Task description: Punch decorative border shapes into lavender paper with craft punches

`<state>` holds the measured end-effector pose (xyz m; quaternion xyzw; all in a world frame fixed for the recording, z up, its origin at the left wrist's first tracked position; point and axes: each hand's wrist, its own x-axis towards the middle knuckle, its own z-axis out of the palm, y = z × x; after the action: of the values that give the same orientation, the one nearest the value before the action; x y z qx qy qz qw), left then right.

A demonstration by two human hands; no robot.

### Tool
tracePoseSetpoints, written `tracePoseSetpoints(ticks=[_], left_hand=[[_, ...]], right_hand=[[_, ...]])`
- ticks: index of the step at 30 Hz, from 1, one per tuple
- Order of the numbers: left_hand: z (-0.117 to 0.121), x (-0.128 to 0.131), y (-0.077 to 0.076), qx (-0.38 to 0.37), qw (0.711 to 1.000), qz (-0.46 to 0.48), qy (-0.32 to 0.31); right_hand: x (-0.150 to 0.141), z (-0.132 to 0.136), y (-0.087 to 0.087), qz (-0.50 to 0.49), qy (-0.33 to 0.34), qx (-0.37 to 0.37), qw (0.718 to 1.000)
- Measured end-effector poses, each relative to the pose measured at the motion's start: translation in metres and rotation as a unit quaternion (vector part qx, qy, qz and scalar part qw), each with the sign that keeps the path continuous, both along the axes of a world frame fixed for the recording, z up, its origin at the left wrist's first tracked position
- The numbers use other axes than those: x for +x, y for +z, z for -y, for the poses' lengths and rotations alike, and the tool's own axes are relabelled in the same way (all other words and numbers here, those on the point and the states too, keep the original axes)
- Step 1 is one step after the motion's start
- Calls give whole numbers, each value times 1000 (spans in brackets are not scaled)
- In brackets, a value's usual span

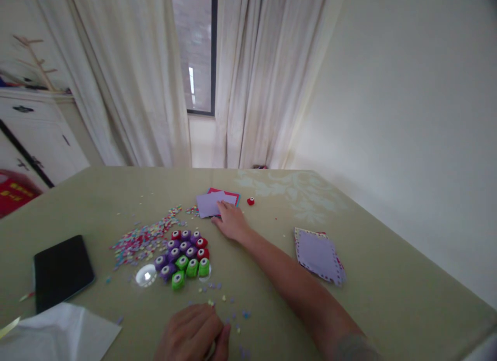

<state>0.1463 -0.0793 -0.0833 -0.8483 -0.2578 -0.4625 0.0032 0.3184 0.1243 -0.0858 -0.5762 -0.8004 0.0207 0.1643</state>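
Observation:
My right hand (232, 221) reaches far across the table, its fingers laid on a lilac paper sheet (207, 204). That sheet lies on top of red and blue paper, of which only edges show. Near the table's front edge my left hand (192, 330) rests with fingers curled in; nothing shows in it, though the palm is hidden. Between the hands, to the left, stands a cluster of small purple, green and red craft punches (182, 261). One red punch (250, 201) stands alone just right of the sheets.
Paper confetti (142, 242) is strewn left of the punches. A dark tablet (62, 270) lies at left above a white paper (64, 332). Lilac sheets with punched edges (318, 253) lie right of my forearm. A clear round lid-like piece (146, 275) sits beside the punches.

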Motion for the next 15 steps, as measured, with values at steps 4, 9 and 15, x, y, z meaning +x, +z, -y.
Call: tracePoseSetpoints(ticks=[4, 9, 15], left_hand=[[-2, -5, 4, -5, 1000, -2, 15], [-2, 0, -4, -18, 1000, -19, 1], [-2, -2, -12, -91, 995, 37, 4]], right_hand=[[-7, -4, -20, -17, -13, 13, 1000], [-4, 1, -23, -56, -33, 44, 997], [-2, 5, -4, -157, -62, 103, 980]])
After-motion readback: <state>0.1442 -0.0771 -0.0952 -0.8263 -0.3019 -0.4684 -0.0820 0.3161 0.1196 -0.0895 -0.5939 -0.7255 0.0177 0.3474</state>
